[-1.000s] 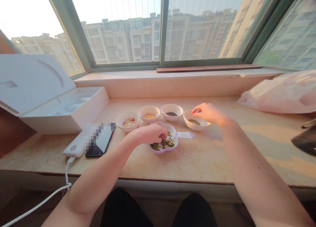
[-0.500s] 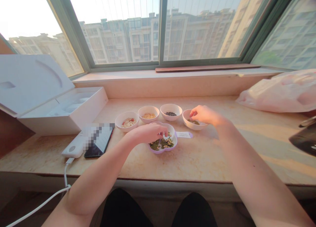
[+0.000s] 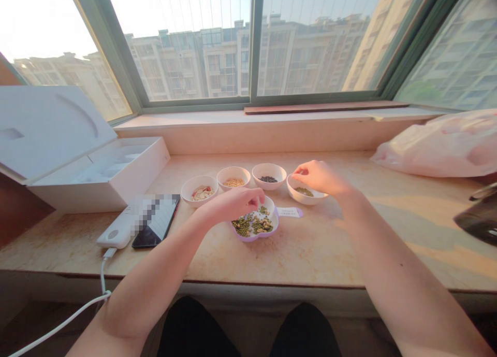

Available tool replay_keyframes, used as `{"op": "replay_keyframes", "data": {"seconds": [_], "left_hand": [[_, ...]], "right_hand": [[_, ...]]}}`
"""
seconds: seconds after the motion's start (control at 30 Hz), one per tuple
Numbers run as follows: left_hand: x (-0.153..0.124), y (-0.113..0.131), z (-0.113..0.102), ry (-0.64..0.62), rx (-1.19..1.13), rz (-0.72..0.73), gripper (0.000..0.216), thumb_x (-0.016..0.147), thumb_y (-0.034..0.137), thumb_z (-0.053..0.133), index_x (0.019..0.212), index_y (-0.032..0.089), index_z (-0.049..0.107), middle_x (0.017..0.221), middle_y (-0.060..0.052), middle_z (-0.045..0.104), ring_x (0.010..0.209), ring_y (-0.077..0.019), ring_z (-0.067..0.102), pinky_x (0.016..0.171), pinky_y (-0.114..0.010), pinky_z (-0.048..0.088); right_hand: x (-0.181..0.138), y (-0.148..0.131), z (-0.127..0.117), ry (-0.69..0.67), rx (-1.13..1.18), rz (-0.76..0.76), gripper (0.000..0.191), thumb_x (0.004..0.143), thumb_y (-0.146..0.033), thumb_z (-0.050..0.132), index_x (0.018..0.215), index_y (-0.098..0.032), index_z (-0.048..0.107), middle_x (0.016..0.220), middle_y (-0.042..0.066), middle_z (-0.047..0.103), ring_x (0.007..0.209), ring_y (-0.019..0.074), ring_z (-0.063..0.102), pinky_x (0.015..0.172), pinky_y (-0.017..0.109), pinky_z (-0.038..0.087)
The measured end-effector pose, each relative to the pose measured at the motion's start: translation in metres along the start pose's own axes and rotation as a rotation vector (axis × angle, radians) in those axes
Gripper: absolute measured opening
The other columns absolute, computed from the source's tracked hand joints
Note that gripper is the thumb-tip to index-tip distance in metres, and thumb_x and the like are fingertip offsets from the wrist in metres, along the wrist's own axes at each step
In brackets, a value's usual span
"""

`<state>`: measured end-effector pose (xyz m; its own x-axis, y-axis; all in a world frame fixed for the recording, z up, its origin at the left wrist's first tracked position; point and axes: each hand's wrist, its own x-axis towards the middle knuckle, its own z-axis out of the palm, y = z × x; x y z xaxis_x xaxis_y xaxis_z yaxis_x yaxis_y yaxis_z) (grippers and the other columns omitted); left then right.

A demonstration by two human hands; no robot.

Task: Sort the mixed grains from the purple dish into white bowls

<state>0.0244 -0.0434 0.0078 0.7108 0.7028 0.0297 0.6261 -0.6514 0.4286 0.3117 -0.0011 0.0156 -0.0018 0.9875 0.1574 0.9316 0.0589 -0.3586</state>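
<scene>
My left hand is above a lobed white dish with a purple rim, its fingers bent together; anything between the fingertips is too small to make out. Separate heaps of green mung beans and mixed beans lie in the dish. A purple handle with a white label sticks out to its right. My right hand has its fingers pinched at the left rim of the rightmost white bowl, which holds more mung beans. Whether the pinch contains anything is unclear.
Three more white bowls stand in the row: one with pale and reddish pieces, one with yellowish grains, one with black beans. To the left are a phone, a power bank and an open white box. A plastic bag lies right.
My left hand has lifted slightly from inside the dish, uncovering more of its beans. My right hand has risen and shifted left, from within the bowl to its rim.
</scene>
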Motion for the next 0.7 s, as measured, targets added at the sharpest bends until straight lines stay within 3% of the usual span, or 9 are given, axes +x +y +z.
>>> {"op": "replay_keyframes", "data": {"seconds": [0.1, 0.17, 0.23, 0.33, 0.43, 0.7], "left_hand": [[0.001, -0.002, 0.003, 0.161, -0.046, 0.059, 0.013, 0.099, 0.016, 0.053, 0.102, 0.023, 0.063, 0.095, 0.001, 0.075, 0.082, -0.0126, 0.067, 0.073, -0.025, 0.049], [0.003, -0.002, 0.004, 0.303, -0.084, 0.107, 0.013, 0.100, 0.015, 0.053, 0.099, 0.022, 0.064, 0.094, 0.000, 0.075, 0.083, -0.0122, 0.067, 0.077, -0.025, 0.051], [0.005, -0.002, 0.004, 0.477, -0.119, 0.135, 0.013, 0.102, 0.017, 0.053, 0.098, 0.021, 0.065, 0.095, -0.001, 0.076, 0.085, -0.0121, 0.068, 0.080, -0.025, 0.053], [0.008, -0.002, 0.005, 0.672, -0.152, 0.136, 0.009, 0.102, 0.021, 0.059, 0.098, 0.021, 0.067, 0.094, -0.001, 0.077, 0.085, -0.0119, 0.069, 0.081, -0.025, 0.055], [0.010, -0.003, 0.005, 0.734, -0.134, 0.124, 0.003, 0.098, 0.020, 0.068, 0.096, 0.021, 0.070, 0.090, 0.001, 0.078, 0.082, -0.0118, 0.070, 0.082, -0.025, 0.056], [0.010, -0.005, 0.006, 0.760, -0.061, 0.127, 0.012, 0.096, 0.016, 0.069, 0.099, 0.024, 0.078, 0.100, -0.002, 0.083, 0.094, -0.0165, 0.076, 0.091, -0.032, 0.058]], "right_hand": [[-0.007, -0.017, 0.003, 0.095, 0.182, -0.076, 0.022, 0.089, -0.038, 0.068, 0.089, -0.021, 0.082, 0.089, 0.008, 0.080, 0.082, 0.0233, 0.069, 0.070, 0.032, 0.047], [-0.013, -0.028, 0.009, 0.070, 0.386, -0.166, 0.030, 0.091, -0.046, 0.067, 0.091, -0.020, 0.081, 0.084, 0.007, 0.077, 0.076, 0.0211, 0.065, 0.069, 0.032, 0.046], [-0.019, -0.039, 0.016, -0.053, 0.600, -0.239, 0.039, 0.091, -0.056, 0.067, 0.091, -0.019, 0.079, 0.080, 0.005, 0.073, 0.068, 0.0173, 0.059, 0.065, 0.031, 0.044], [-0.028, -0.056, 0.029, -0.343, 0.854, -0.250, 0.048, 0.090, -0.067, 0.068, 0.085, -0.019, 0.075, 0.064, 0.000, 0.059, 0.055, 0.0121, 0.045, 0.054, 0.028, 0.035], [-0.034, -0.070, 0.039, -0.497, 1.053, -0.228, 0.054, 0.082, -0.072, 0.075, 0.079, -0.019, 0.072, 0.059, -0.003, 0.051, 0.052, 0.0098, 0.038, 0.049, 0.027, 0.028], [-0.034, -0.077, 0.048, -0.435, 1.296, -0.152, 0.050, 0.065, -0.065, 0.092, 0.074, -0.019, 0.073, 0.063, -0.002, 0.053, 0.056, 0.0091, 0.038, 0.050, 0.026, 0.026]]}}
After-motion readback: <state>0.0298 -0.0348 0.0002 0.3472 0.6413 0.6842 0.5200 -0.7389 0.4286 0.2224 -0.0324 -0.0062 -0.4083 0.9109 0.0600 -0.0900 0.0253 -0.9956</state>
